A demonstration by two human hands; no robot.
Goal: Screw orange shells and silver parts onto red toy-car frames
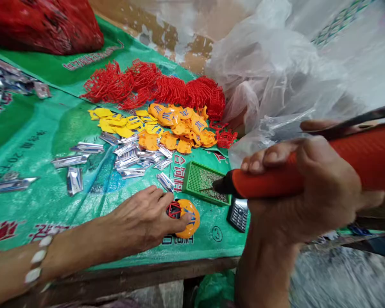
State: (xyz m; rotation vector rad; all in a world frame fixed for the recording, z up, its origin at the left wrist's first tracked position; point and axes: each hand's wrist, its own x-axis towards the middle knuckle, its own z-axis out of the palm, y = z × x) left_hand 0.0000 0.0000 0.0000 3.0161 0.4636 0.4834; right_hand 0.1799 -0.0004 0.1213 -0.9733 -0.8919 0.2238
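My left hand (144, 218) is closed on a small toy-like piece, an orange plastic shell (194, 220) with blue marks and a red grid part, against the green table sheet. The thumb presses on the shell, and the fingers hide the piece's left side. My right hand (308, 188) grips a red electric screwdriver (276, 184) with a black nose, its fingers wrapped round the body. The thin bit points left over a green tray (192, 182) of tiny screws (211, 182). I cannot tell whether the tip touches the screws.
Several orange shells (181, 122), yellow pieces (115, 122) and silvery metal-looking parts (126, 158) lie behind my left hand. Beyond them are piled red plastic grids (170, 90). A dark keypad phone (238, 214) lies beside the tray. Clear plastic bags (276, 68) and a red bag (45, 25) stand at the back.
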